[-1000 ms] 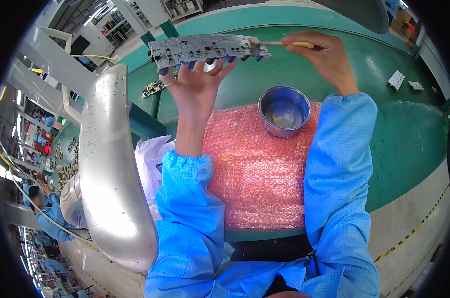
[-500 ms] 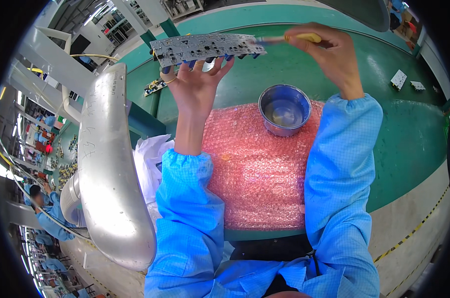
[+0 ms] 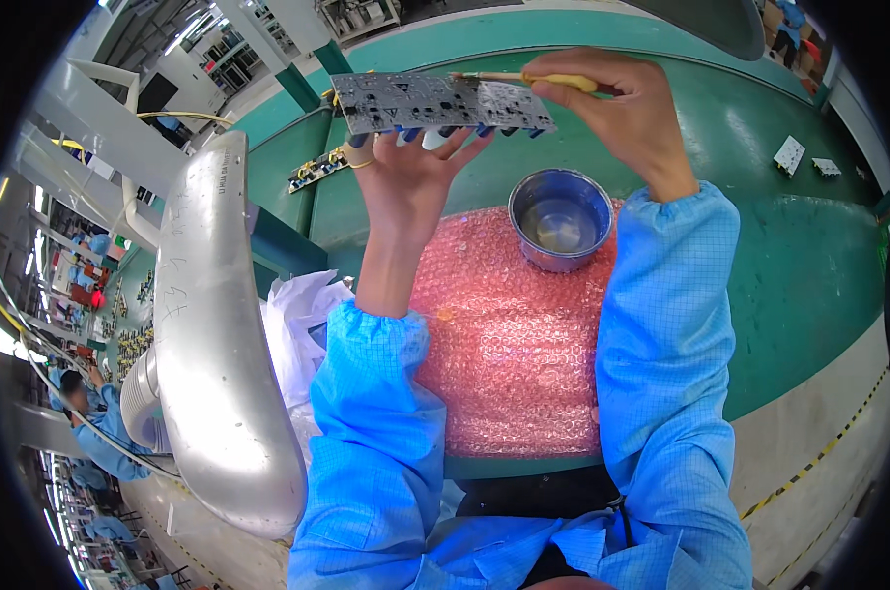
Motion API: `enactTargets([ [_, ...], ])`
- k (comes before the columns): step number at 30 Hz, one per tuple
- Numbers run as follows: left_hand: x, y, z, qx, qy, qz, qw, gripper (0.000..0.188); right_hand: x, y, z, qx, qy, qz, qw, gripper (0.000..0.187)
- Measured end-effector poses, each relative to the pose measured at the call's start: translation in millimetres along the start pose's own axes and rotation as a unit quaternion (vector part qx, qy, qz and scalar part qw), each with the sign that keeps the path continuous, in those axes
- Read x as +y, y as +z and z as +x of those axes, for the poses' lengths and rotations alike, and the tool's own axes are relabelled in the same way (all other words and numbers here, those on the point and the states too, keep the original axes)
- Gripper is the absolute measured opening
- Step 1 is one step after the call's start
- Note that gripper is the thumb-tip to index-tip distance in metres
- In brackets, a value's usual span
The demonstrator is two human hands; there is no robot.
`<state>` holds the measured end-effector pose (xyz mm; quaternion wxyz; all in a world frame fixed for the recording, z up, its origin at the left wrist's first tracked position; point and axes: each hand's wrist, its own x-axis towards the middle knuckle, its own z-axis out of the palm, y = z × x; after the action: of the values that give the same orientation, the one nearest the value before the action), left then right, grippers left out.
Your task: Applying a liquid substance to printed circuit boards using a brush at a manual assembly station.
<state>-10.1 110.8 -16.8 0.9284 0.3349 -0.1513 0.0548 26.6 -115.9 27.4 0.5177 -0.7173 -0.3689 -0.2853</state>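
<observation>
Left hand (image 3: 403,182), upper centre of frame: palm toward camera, fingers half open and spread, propping up a grey circuit board (image 3: 401,98) from below; fingertips partly hidden behind it. Board is at top centre, tilted, dark parts on the visible face, blue parts sticking out along its lower edge. Right hand (image 3: 622,108), upper right of centre: fingers closed in a pinch on the yellow handle of a brush (image 3: 504,77). Brush tip at board's upper edge; can't tell if it touches. Metal cup (image 3: 555,258) with liquid, mid-frame, on pink bubble wrap (image 3: 509,364) over green table (image 3: 799,275). Component strip (image 3: 317,172) left of left hand. Two small white boards at far right. Silver hood (image 3: 214,344) left, white plastic (image 3: 292,320) beside it.
</observation>
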Motion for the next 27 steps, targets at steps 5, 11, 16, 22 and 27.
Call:
enactTargets([
  [5,7.8,-4.8,1.7,0.034,0.037,0.027,0.998,0.067,-14.0,-14.4,-0.1,-0.068,0.029,0.010,0.997,0.016],
  [11,-5.0,-3.8,1.3,-0.015,-0.008,-0.006,1.000,0.064,-9.6,10.3,1.1,-0.012,-0.005,-0.009,1.000,0.016],
  [16,5.2,-11.9,3.9,0.028,0.023,0.030,0.999,0.067,-20.0,-6.0,-0.2,-0.047,-0.001,0.026,0.999,0.018],
  [22,-15.5,-14.7,1.4,-0.021,-0.014,0.005,1.000,0.063,-16.9,13.0,1.1,0.013,-0.026,0.050,0.998,0.019],
  [27,-4.0,-15.5,0.5,0.009,-0.004,0.019,1.000,0.063,-30.7,-4.7,0.1,-0.069,-0.019,0.038,0.997,0.021],
])
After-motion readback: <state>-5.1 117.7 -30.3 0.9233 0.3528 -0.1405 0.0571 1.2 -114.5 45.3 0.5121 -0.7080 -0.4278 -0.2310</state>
